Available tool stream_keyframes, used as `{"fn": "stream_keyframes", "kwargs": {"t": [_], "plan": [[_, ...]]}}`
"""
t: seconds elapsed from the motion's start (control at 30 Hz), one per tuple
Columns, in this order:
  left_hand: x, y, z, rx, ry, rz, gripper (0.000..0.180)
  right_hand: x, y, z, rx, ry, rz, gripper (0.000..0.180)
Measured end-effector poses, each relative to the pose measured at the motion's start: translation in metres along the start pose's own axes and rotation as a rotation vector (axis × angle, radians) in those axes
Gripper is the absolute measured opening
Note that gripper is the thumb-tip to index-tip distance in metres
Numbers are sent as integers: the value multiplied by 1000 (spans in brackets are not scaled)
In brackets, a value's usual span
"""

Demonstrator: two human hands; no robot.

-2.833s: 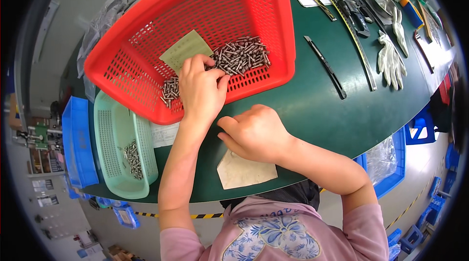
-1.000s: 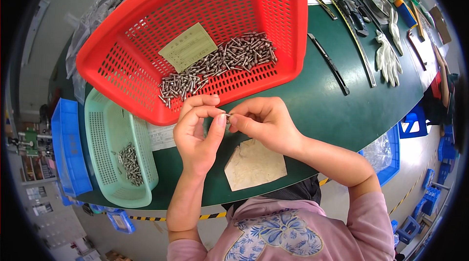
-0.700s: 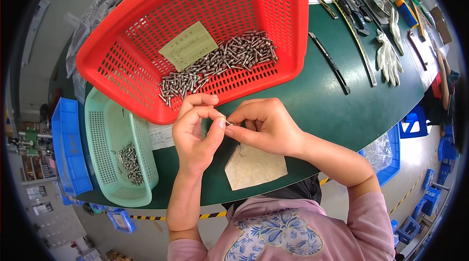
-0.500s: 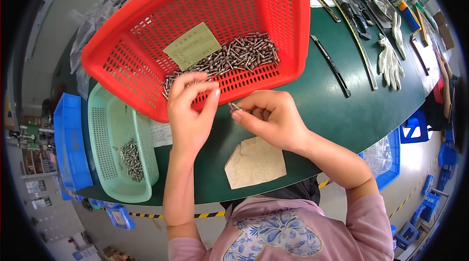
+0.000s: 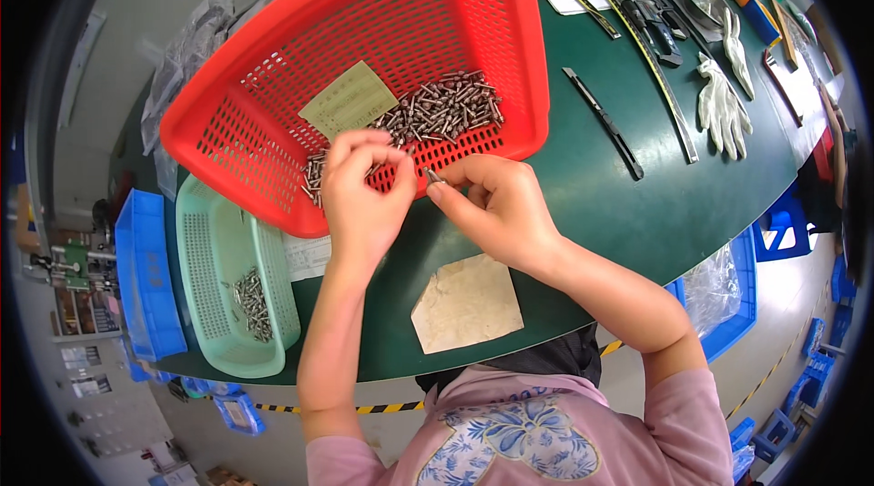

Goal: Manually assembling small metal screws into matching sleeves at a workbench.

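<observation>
Hands over the red basket (image 5: pixel 273 95) rim: right hand (image 5: pixel 496 213) pinches a small metal pin (image 5: pixel 433 177); left hand (image 5: pixel 364 190) curled, contents hidden. Pin heap (image 5: pixel 437 113), green basket (image 5: pixel 218 277), white gloves (image 5: pixel 724 99) nearby.

Green worktable (image 5: pixel 583 213) with side clutter

A mint basket (image 5: pixel 218 277) beside a blue bin (image 5: pixel 146 286), white gloves (image 5: pixel 724 104), a black strip (image 5: pixel 603 122) and a beige pad (image 5: pixel 466 304).

You have a single head-worn fisheye view looking steeply down from just above your own forearms onto the dark green worktable (image 5: pixel 583 204), close enough that your two hands fill its middle. Its far side with the red perforated plastic basket (image 5: pixel 273 104) lies toward the top edge, and straight edges bow near the dark round rim
</observation>
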State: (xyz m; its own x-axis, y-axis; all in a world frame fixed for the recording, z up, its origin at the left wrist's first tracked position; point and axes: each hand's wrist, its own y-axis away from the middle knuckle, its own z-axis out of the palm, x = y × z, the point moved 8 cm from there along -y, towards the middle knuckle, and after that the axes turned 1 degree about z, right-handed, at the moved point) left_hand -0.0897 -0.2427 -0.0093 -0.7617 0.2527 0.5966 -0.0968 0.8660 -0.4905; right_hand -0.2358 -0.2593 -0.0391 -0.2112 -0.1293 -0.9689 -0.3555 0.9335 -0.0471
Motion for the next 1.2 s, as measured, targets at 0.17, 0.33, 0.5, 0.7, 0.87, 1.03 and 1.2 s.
{"fn": "stream_keyframes", "kwargs": {"t": [0.17, 0.33, 0.5, 0.7, 0.87, 1.03, 1.2], "plan": [[-4, 43, 2, -30, 869, -398, 8, 1, 5, 15, -167, -274, 79, 15], [3, 58, -10, 65, 871, -321, 9, 0, 15, 31, -308, -445, 149, 16], [2, 64, -17, 85, 852, -274, 10, 3, 19, 36, -303, -559, 132, 16], [14, 65, -25, 136, 888, -209, 10, -3, 22, 37, -394, -628, 122, 13], [17, 67, -26, 148, 917, -177, 11, -6, 23, 36, -410, -730, 113, 12], [22, 69, -31, 177, 866, -88, 13, -13, 23, 31, -399, -670, 1, 12], [26, 68, -33, 160, 830, -18, 14, -18, 24, 28, -395, -632, -104, 12]]}}
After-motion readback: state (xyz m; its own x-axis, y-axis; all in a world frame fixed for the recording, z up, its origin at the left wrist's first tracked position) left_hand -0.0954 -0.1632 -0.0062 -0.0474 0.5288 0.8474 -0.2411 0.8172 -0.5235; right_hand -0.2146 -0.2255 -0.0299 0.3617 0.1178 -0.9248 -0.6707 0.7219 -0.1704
